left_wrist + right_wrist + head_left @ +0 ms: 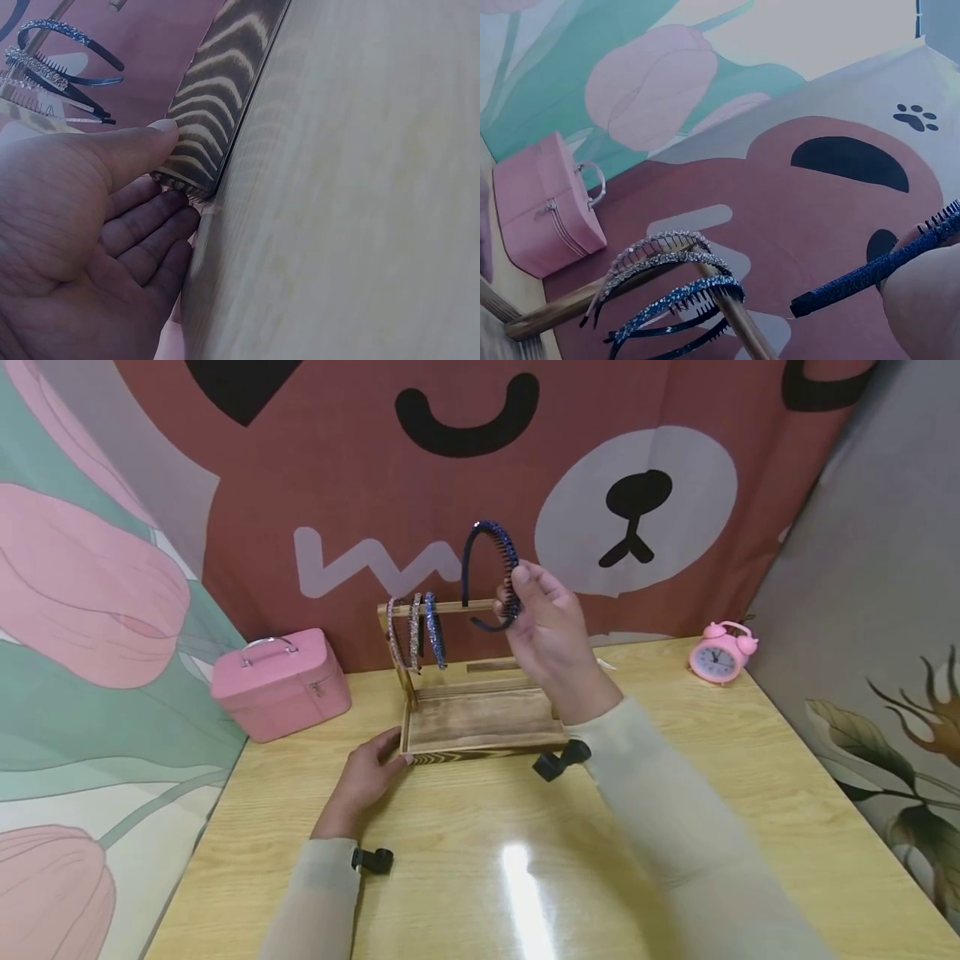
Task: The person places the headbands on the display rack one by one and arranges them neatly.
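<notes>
My right hand (551, 627) pinches a dark blue glittery headband (504, 539) with comb teeth along its inner side. It is held up at the rail of a wooden stand (480, 747). In the right wrist view, one end of this headband (855, 283) points toward the rail. Three sparkly headbands hang at the rail's left part: a pinkish one (393, 635), a silver one (415, 631) and a blue one (433, 631). My left hand (367, 772) grips the front left corner of the stand's base, thumb on the striped front face (217, 97), fingers around the end.
A pink case (281, 685) with a metal handle stands on the wooden table (450, 827), left of the stand. At the back right is a pink alarm clock (716, 656). Behind the table hangs a curtain (337, 468) with a bear print.
</notes>
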Action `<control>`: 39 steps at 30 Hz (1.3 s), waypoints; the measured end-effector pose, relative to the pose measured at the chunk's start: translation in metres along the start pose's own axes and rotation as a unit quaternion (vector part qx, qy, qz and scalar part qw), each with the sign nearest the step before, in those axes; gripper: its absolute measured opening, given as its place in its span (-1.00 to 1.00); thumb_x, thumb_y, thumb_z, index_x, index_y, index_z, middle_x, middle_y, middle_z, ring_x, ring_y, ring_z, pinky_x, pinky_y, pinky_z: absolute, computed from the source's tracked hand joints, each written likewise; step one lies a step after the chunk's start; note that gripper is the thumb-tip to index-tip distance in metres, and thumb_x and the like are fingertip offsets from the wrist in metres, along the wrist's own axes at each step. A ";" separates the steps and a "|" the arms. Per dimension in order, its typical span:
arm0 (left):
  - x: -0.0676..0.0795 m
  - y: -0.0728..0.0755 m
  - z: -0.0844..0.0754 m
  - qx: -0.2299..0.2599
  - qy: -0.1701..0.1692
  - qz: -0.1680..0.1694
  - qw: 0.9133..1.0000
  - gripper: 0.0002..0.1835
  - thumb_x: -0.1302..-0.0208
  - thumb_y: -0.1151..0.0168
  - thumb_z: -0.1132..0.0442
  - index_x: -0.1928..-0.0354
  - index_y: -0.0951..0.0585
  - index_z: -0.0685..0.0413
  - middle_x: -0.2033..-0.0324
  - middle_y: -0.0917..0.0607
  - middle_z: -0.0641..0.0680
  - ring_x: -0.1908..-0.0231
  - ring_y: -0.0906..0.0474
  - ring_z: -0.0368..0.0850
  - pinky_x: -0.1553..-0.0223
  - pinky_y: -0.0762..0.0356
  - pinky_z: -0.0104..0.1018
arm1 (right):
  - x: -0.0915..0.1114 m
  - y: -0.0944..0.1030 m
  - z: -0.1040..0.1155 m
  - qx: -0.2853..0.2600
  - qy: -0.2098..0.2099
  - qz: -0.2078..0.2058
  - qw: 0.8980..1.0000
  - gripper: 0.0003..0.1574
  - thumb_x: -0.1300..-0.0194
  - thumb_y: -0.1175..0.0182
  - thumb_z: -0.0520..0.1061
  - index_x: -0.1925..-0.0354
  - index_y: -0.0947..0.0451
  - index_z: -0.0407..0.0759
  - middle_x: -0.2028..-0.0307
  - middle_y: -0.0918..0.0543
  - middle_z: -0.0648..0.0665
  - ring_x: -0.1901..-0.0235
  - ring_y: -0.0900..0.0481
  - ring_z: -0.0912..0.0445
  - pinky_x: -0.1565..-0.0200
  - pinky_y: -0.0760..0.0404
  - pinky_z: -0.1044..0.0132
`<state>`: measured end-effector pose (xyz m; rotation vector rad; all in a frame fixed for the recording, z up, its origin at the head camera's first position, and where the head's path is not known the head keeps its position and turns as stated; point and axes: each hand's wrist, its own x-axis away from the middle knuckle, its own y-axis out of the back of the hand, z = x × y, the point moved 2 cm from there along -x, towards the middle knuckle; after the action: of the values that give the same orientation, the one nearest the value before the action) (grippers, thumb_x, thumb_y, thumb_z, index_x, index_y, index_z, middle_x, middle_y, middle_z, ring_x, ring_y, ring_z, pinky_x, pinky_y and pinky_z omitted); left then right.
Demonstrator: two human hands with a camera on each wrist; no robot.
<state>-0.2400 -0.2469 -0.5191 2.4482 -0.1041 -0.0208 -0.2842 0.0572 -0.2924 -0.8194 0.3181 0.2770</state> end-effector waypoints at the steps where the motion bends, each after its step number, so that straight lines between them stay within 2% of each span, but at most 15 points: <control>1: 0.000 -0.001 0.000 0.001 0.000 0.000 1.000 -0.30 -0.57 -0.37 0.12 -0.64 -0.41 0.02 -0.52 -0.55 0.20 -0.62 -0.32 0.22 -0.67 -0.23 0.21 | -0.005 -0.003 -0.002 0.003 0.002 -0.006 1.000 -0.80 -0.69 -0.13 -0.21 0.14 -0.66 -0.11 0.28 -0.63 -0.02 0.25 -0.55 0.15 0.15 -0.67 0.41; 7: 0.000 -0.003 -0.001 0.001 0.000 -0.003 1.000 -0.31 -0.56 -0.39 0.12 -0.63 -0.42 0.04 -0.51 -0.56 0.21 -0.60 -0.35 0.22 -0.66 -0.25 0.21 | -0.030 -0.007 -0.017 0.011 0.004 -0.038 0.999 -0.88 -0.65 -0.20 -0.21 0.13 -0.64 -0.17 0.26 -0.59 -0.04 0.24 -0.52 0.13 0.16 -0.63 0.36; 11: -0.001 -0.004 -0.002 0.003 -0.002 0.000 1.000 -0.31 -0.56 -0.39 0.11 -0.63 -0.43 0.03 -0.51 -0.57 0.20 -0.61 -0.34 0.22 -0.65 -0.26 0.22 | -0.038 -0.002 -0.026 0.010 0.001 -0.069 0.998 -0.81 -0.66 -0.17 -0.24 0.19 -0.64 -0.15 0.29 -0.58 -0.03 0.28 -0.52 0.14 0.19 -0.62 0.38; 17: -0.002 -0.005 -0.003 -0.007 -0.001 0.004 1.000 -0.30 -0.57 -0.38 0.09 -0.64 -0.42 0.01 -0.52 -0.56 0.20 -0.61 -0.33 0.23 -0.65 -0.27 0.24 | -0.042 0.004 -0.038 0.020 -0.009 -0.092 0.996 -0.85 -0.65 -0.20 -0.21 0.17 -0.64 -0.17 0.27 -0.58 -0.03 0.26 -0.52 0.14 0.17 -0.62 0.38; 22: 0.000 -0.002 -0.004 -0.004 -0.003 0.000 1.000 -0.31 -0.57 -0.38 0.10 -0.64 -0.42 0.01 -0.51 -0.56 0.21 -0.60 -0.34 0.24 -0.64 -0.28 0.25 | -0.040 0.004 -0.055 0.064 -0.022 -0.093 0.993 -0.89 -0.64 -0.24 -0.17 0.10 -0.64 -0.18 0.17 -0.59 -0.04 0.16 -0.50 0.10 0.07 -0.59 0.31; 26: 0.000 -0.001 -0.003 -0.003 0.001 0.000 1.000 -0.30 -0.56 -0.38 0.09 -0.64 -0.42 0.01 -0.51 -0.56 0.20 -0.61 -0.34 0.23 -0.64 -0.27 0.24 | -0.034 0.010 -0.075 0.086 -0.040 -0.117 0.989 -0.90 -0.63 -0.26 -0.16 0.13 -0.67 -0.12 0.14 -0.62 -0.04 0.16 -0.51 0.08 0.11 -0.57 0.28; 29: 0.001 -0.001 -0.002 -0.001 0.001 0.000 1.000 -0.30 -0.57 -0.38 0.10 -0.64 -0.41 0.01 -0.52 -0.56 0.20 -0.61 -0.33 0.23 -0.64 -0.28 0.25 | -0.029 0.016 -0.090 0.101 -0.052 -0.138 0.984 -0.91 -0.61 -0.29 -0.17 0.14 -0.69 -0.11 0.18 -0.64 -0.02 0.21 -0.52 0.10 0.17 -0.56 0.29; 33: 0.001 0.000 -0.001 0.001 -0.001 0.000 1.000 -0.30 -0.56 -0.38 0.10 -0.64 -0.41 0.02 -0.51 -0.57 0.21 -0.60 -0.35 0.23 -0.63 -0.29 0.25 | -0.024 0.023 -0.106 0.158 -0.066 -0.156 0.973 -0.91 -0.57 -0.36 -0.11 0.12 -0.71 -0.11 0.19 -0.66 0.03 0.18 -0.58 0.17 0.10 -0.62 0.32; 35: 0.001 0.000 -0.001 0.000 -0.004 0.000 1.000 -0.30 -0.56 -0.38 0.10 -0.64 -0.41 0.03 -0.51 -0.57 0.20 -0.60 -0.35 0.23 -0.63 -0.29 0.25 | -0.022 0.024 -0.110 0.196 -0.068 -0.161 0.965 -0.85 -0.55 -0.40 -0.07 0.08 -0.73 -0.13 0.17 -0.67 0.04 0.14 -0.60 0.19 -0.02 -0.65 0.25; 39: 0.001 0.001 0.000 -0.004 -0.007 -0.002 1.000 -0.30 -0.56 -0.39 0.10 -0.64 -0.42 0.02 -0.50 -0.57 0.20 -0.60 -0.34 0.22 -0.64 -0.28 0.23 | -0.020 0.025 -0.115 0.260 -0.069 -0.170 0.948 -0.71 -0.52 -0.44 0.00 -0.02 -0.77 -0.16 0.19 -0.65 0.03 0.15 -0.57 0.15 -0.06 -0.63 0.11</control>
<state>-0.2394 -0.2478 -0.5179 2.4404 -0.1061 -0.0409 -0.3312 -0.0149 -0.3745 -0.3190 0.1021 -0.0768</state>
